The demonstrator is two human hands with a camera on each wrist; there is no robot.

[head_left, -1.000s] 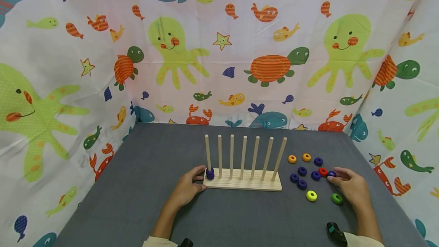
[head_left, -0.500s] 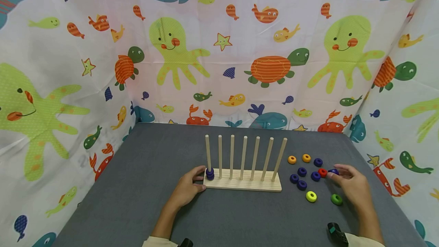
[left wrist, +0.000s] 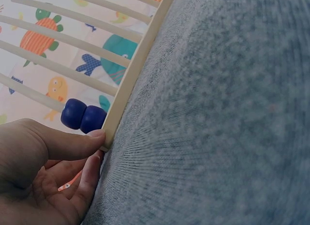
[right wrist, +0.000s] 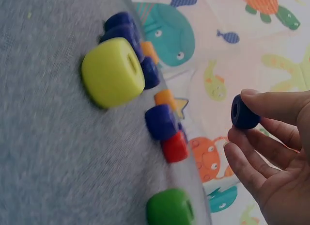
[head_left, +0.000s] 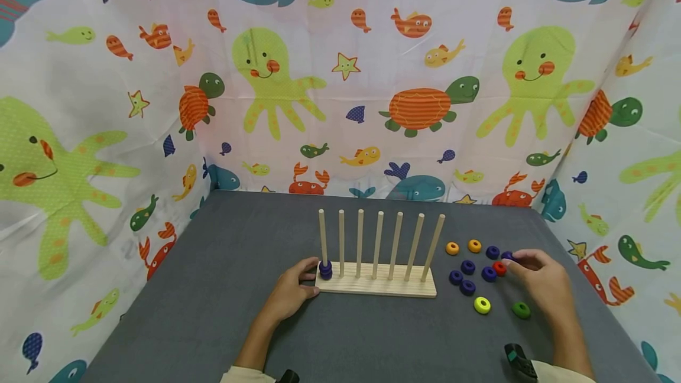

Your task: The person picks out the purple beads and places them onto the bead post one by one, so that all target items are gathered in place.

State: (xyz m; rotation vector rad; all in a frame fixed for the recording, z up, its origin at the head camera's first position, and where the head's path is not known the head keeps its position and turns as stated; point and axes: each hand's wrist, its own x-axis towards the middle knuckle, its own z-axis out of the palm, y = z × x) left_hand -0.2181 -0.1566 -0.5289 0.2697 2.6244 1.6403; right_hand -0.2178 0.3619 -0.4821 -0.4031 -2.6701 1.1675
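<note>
My left hand grips the left end of a pale wooden peg board, its thumb on the front edge and fingers behind. Several upright pegs stand in a row on it. Two dark blue beads are stacked at the foot of the leftmost peg. Over on the right, my right hand pinches another dark blue bead between thumb and fingers, its hole showing from the side. In the right wrist view this bead is raised off the cloth.
Loose beads lie right of the board: several blue ones, two orange ones, a red one, a yellow one and a green one. Grey cloth covers the table. A sea-animal curtain hangs behind and at both sides.
My right hand has taken the blue bead from beside the red one and moved it slightly up and left. The left hand and the peg board have stayed put.
</note>
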